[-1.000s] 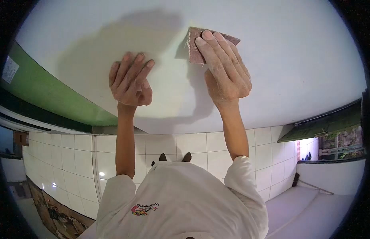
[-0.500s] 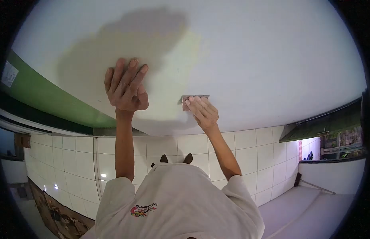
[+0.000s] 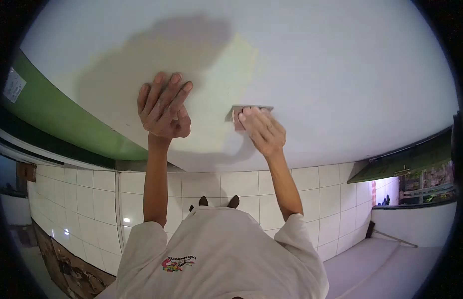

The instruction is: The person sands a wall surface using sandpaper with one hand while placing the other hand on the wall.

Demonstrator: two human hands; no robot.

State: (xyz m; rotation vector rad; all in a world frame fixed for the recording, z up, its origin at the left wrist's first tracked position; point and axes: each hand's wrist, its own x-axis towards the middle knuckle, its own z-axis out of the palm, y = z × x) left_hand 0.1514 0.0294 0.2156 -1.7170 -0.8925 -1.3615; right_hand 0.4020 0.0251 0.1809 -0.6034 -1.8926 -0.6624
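Note:
A reddish-brown piece of sandpaper [image 3: 238, 121] lies against the pale wall [image 3: 316, 89], pressed under the fingers of my right hand [image 3: 264, 130]. Its upper edge shows above my fingertips, and part of it is hidden by them. To the left, my left hand [image 3: 164, 107] rests on the wall with its fingers spread a little, and nothing shows in it. Around and between the hands the wall has a yellowish patch [image 3: 211, 94], partly in shadow.
A green band [image 3: 82, 119] with a white paper label [image 3: 14, 85] runs along the left. Below is a tiled floor [image 3: 241, 184] with my feet on it. An opening with a green shutter [image 3: 386, 167] is at right, and a brown mat [image 3: 67, 269] at lower left.
My right hand has come down the wall with the sandpaper from its higher place a second ago, then risen slightly since half a second ago. My left hand has barely shifted.

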